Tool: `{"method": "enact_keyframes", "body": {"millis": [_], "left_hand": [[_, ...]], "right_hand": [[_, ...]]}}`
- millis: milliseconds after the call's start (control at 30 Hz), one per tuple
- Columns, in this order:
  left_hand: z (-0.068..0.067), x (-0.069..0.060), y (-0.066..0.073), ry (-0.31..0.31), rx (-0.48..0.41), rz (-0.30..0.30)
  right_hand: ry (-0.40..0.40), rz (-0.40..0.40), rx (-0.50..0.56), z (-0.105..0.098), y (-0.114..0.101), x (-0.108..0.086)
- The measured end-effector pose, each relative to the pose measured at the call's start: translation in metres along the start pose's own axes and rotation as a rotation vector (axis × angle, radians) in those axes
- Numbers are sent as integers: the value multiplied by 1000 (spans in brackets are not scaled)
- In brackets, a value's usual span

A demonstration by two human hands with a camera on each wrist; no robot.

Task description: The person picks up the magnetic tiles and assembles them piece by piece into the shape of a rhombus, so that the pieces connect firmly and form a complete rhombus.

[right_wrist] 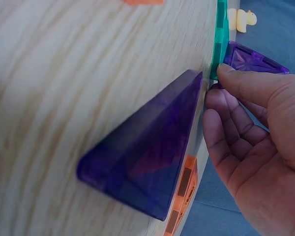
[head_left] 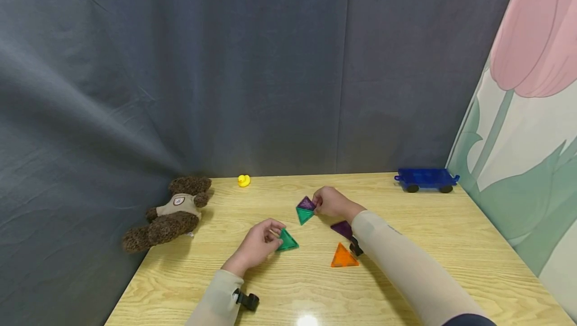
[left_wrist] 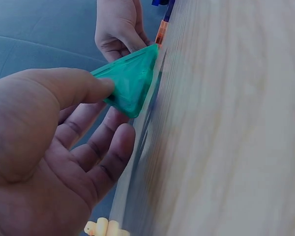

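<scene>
Left hand (head_left: pixel 256 246) pinches green triangle (head_left: pixel 287 241); right hand (head_left: pixel 332 202) pinches upper purple triangle (head_left: pixel 306 203) edge-to-edge with second green triangle (head_left: pixel 304 215). One pair looks joined; orange triangle (head_left: pixel 344 257) and lower purple triangle (head_left: pixel 341 229) sit loose on table (head_left: pixel 288 291).

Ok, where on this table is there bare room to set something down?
The widest patch lies between the right sleeve, the blue wagon and the wall; another between right sleeve and left sleeve, nearer than the orange triangle. It's crowded in the middle, where left hand and right hand work among green tiles and purple tiles.
</scene>
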State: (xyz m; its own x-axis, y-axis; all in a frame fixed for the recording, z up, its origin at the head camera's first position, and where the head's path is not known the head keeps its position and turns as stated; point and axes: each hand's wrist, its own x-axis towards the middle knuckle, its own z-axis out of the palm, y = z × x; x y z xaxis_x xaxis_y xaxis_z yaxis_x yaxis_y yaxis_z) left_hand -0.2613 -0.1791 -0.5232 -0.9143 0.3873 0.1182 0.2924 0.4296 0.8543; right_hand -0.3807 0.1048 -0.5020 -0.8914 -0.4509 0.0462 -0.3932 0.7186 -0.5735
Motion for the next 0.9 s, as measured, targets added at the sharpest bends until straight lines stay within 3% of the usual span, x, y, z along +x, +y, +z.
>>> {"method": "enact_keyframes", "body": {"millis": [433, 667, 900], "left_hand": [[-7, 8, -3, 171, -41, -28], [-9, 15, -6, 270, -43, -13], [-10, 19, -8, 364, 11, -26]], "right_hand": [[-19, 9, 23, 5, 0, 3], [-34, 9, 35, 6, -4, 2], [-38, 14, 54, 7, -10, 0]]}}
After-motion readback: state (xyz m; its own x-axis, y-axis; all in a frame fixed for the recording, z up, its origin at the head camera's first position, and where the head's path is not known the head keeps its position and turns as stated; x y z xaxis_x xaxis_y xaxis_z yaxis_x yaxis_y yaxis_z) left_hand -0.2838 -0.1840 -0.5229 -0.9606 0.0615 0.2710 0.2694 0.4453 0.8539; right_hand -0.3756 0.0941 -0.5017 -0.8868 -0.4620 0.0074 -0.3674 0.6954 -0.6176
